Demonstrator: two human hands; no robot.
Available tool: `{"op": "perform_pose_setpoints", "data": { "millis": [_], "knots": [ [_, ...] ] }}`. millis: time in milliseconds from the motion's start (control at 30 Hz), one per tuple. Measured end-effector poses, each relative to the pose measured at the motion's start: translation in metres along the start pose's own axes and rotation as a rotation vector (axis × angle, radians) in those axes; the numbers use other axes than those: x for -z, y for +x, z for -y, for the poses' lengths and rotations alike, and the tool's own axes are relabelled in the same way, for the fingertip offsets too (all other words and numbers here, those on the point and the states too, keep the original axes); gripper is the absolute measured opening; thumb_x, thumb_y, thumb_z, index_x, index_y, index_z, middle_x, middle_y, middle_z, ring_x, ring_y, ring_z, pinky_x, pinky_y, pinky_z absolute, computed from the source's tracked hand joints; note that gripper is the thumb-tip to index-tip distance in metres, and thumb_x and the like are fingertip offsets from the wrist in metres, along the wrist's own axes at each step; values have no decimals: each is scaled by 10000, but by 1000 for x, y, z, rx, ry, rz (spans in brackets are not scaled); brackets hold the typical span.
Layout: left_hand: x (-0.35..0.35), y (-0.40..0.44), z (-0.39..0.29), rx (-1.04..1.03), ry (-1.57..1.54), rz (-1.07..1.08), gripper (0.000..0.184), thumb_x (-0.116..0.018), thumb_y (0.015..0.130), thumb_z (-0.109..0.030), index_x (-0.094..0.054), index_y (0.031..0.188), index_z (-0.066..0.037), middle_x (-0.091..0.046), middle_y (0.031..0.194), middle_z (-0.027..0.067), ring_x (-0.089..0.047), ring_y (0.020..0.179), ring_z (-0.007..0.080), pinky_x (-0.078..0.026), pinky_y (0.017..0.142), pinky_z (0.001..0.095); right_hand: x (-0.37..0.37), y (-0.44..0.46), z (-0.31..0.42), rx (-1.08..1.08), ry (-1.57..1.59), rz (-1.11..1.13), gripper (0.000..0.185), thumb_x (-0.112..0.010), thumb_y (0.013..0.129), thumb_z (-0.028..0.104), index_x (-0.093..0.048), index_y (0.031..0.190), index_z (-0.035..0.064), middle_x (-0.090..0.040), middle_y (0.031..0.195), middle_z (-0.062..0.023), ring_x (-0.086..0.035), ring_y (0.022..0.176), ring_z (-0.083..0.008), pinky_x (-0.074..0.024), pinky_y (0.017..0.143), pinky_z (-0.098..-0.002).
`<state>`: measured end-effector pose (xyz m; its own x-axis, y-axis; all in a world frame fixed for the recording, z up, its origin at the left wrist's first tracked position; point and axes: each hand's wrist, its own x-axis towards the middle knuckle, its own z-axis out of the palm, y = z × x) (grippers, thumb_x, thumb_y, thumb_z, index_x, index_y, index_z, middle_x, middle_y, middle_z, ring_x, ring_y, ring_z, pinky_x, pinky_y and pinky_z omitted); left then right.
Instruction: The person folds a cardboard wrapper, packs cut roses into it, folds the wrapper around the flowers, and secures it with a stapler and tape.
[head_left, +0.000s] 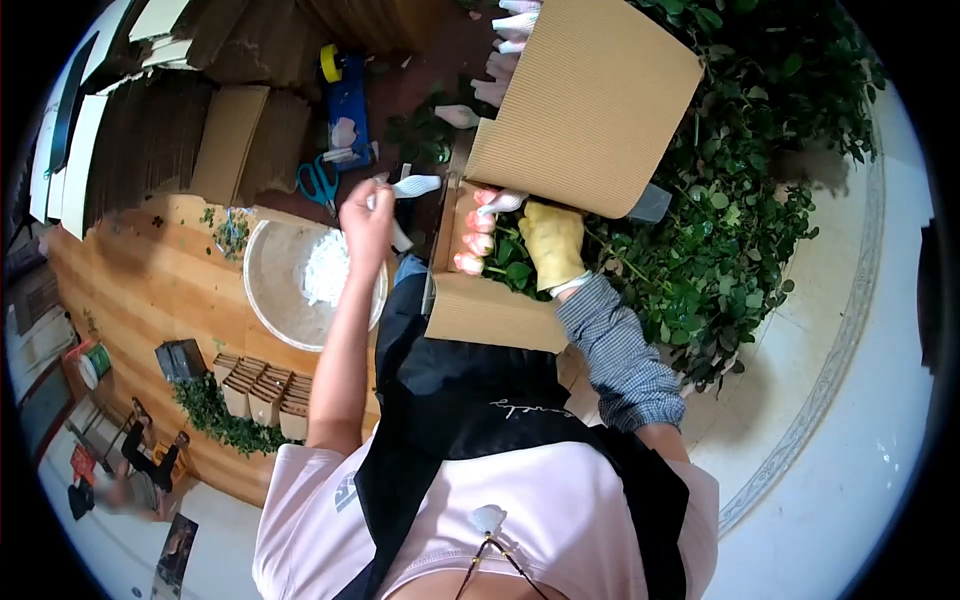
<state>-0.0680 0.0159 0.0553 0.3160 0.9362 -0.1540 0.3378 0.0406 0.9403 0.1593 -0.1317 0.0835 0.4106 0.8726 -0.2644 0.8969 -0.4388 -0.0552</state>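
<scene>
My bare left hand (pixel 368 218) is closed in a pinch on a white mesh sleeve (pixel 417 186), above the rim of a round white tub (pixel 262 300). In the cardboard box (pixel 492 308), several pink-white roses (pixel 478 243) lie in a row with their green leaves. My right hand (pixel 553 246), in a yellow glove, is closed at the box's right side, beside a rose head in a white mesh sleeve (pixel 503 202). Its fingertips partly hide the stem there.
Leafy stems (pixel 730 200) are heaped on the right. Teal scissors (pixel 318 184) and a blue tape dispenser (pixel 347 108) lie at upper left. Cardboard stacks (pixel 228 143) stand further left. A raised box flap (pixel 590 105) rises ahead. At lower left, another person (pixel 140 490) is far off.
</scene>
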Motion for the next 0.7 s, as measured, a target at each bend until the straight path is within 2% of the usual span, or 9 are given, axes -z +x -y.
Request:
{"op": "perform_pose_setpoints", "data": {
  "millis": [100, 167, 300, 367, 433, 500, 600, 633, 700],
  "knots": [
    [8, 0, 0, -281, 22, 151, 141, -621, 871, -97, -629, 836, 39, -647, 874, 128, -629, 830, 244, -490, 806, 315, 4, -3, -1, 30, 37, 41, 235, -707, 833, 287, -687, 859, 55, -703, 822, -141, -691, 788, -325, -556, 723, -456],
    [-11, -7, -10, 126, -42, 430, 210, -686, 887, -185, -623, 866, 14, -677, 868, 145, -665, 788, 294, -519, 764, 344, 7, -5, -2, 72, 69, 35, 237, -695, 851, 292, -683, 862, 55, -701, 805, -138, -690, 784, -325, -556, 722, -453],
    [-60, -17, -44, -63, 211, 554, 345, -662, 922, -390, -728, 1056, -79, -699, 803, 162, -690, 805, 357, -532, 696, 440, 1, -7, -6, 69, 58, -9, 225, -667, 877, 284, -678, 866, 59, -700, 800, -135, -690, 782, -327, -558, 730, -444],
    [-57, -19, -47, -199, 214, 487, 312, -634, 933, -353, -720, 996, -59, -694, 825, 173, -677, 788, 368, -526, 686, 432, 0, -5, -6, 1, 69, 8, 208, -654, 878, 282, -689, 889, 77, -705, 823, -134, -688, 799, -333, -554, 742, -454],
    [-34, -23, -37, -151, 211, 419, 269, -598, 972, -242, -657, 945, 19, -674, 767, 132, -623, 662, 267, -499, 662, 353, -1, -3, -5, -61, 116, 44, 206, -651, 874, 292, -703, 913, 96, -714, 870, -125, -687, 848, -329, -548, 780, -461],
    [24, -32, -26, 1, 152, 368, 232, -572, 961, -197, -632, 920, 23, -586, 720, 69, -562, 729, 118, -475, 658, 338, -2, -1, -8, 15, 86, -58, 217, -652, 875, 300, -706, 924, 96, -715, 888, -123, -684, 868, -325, -544, 799, -460],
    [137, -53, 31, 429, 462, 357, 355, -646, 923, -274, -688, 1081, 41, -708, 862, 154, -658, 807, 199, -516, 735, 350, -1, -6, -7, 76, 80, -90, 231, -662, 881, 311, -704, 948, 94, -716, 900, -121, -679, 882, -320, -539, 816, -447],
    [165, -69, 58, 310, 766, 190, 398, -729, 875, -317, -672, 1106, 1, -698, 872, 214, -703, 899, 318, -534, 790, 429, -4, -5, -10, 120, 83, -162, 232, -665, 882, 312, -701, 948, 92, -714, 882, -125, -681, 859, -323, -542, 799, -447],
    [215, -92, 120, 318, 764, 54, 665, -781, 854, -401, -531, 1343, -26, -671, 1133, 236, -654, 1103, 362, -506, 928, 466, 4, -7, -8, 105, 89, -106, 227, -668, 882, 311, -699, 943, 95, -711, 863, -129, -682, 837, -326, -544, 779, -450]
  ]
}}
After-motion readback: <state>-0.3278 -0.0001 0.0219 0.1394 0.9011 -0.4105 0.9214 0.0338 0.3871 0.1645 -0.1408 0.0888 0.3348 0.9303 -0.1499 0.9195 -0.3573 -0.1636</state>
